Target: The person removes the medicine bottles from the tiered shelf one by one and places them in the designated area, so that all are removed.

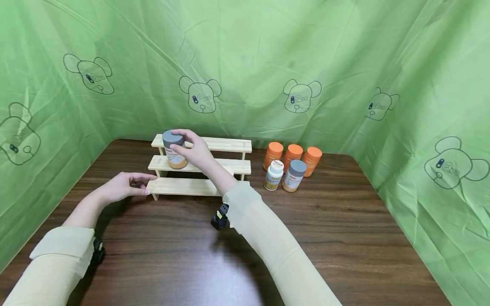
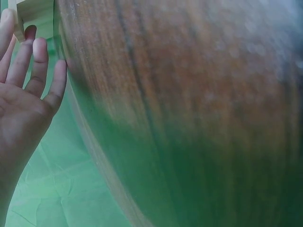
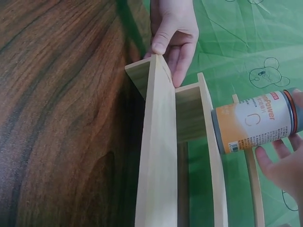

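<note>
A three-tier wooden rack (image 1: 191, 187) stands at the back left of the table. My right hand (image 1: 198, 152) grips a grey-lidded supplement bottle (image 1: 177, 158) by its lid, upright at the left end of the middle tier. In the right wrist view the bottle's (image 3: 255, 122) base meets that tier's board, and its orange and white label shows. My left hand (image 1: 121, 187) pinches the left end of the lowest tier, thumb at the front edge and fingers behind. The left wrist view shows this hand (image 2: 28, 94) with fingers spread at the rack's corner (image 2: 19, 21).
Right of the rack stand several bottles: orange ones (image 1: 274, 154) behind, a white-capped one (image 1: 273, 175) and another grey-lidded one (image 1: 294, 176) in front. A green curtain (image 1: 245, 55) with bear drawings encloses the back and sides of the dark wooden table (image 1: 344, 238).
</note>
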A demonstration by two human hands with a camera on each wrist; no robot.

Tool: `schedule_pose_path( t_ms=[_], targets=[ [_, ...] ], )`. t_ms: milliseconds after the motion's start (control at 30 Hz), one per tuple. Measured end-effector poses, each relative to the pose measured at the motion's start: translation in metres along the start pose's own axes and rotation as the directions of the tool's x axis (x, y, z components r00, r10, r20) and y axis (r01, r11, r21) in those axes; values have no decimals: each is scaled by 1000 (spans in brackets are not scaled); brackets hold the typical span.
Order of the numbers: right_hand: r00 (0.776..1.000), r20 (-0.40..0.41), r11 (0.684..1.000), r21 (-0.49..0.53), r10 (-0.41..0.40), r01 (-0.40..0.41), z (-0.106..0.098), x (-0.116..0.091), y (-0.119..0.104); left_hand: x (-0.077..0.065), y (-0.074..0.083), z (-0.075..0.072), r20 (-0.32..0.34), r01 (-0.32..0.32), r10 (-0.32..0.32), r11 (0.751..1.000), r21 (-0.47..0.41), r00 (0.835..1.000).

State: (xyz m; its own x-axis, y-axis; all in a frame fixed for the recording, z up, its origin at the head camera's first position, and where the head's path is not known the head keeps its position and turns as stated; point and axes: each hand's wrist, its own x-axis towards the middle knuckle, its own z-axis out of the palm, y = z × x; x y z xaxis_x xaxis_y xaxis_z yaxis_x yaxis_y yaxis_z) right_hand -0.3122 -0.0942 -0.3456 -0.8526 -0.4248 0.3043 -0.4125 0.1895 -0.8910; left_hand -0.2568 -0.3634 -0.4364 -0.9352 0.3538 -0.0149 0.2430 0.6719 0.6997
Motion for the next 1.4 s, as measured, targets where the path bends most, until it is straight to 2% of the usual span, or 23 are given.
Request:
schedule_pose_path(
  t_ms=[200, 433, 733, 1167, 1400],
  targets=[
    [999, -35, 1000, 6, -23, 24, -1, -4, 3, 1, -1, 0, -2, 8, -8, 1000, 4, 1000],
    [999, -23, 998, 51, -26, 27, -4, -7, 1, 0, 1, 0, -5, 13, -13, 1000, 27, 1000],
    [999, -43, 999, -3, -33, 33, -8, -11, -1, 0, 2, -1, -7, 10, -9, 999, 34, 1000],
    [998, -24, 997, 54, -57, 58, -21, -17, -9, -1, 3, -1, -8, 14, -14, 999, 46, 1000],
    [999, -2, 997, 77, -32, 32, -30, -19, -21, 0, 2, 0, -13, 6, -6, 999, 42, 1000]
  ],
)
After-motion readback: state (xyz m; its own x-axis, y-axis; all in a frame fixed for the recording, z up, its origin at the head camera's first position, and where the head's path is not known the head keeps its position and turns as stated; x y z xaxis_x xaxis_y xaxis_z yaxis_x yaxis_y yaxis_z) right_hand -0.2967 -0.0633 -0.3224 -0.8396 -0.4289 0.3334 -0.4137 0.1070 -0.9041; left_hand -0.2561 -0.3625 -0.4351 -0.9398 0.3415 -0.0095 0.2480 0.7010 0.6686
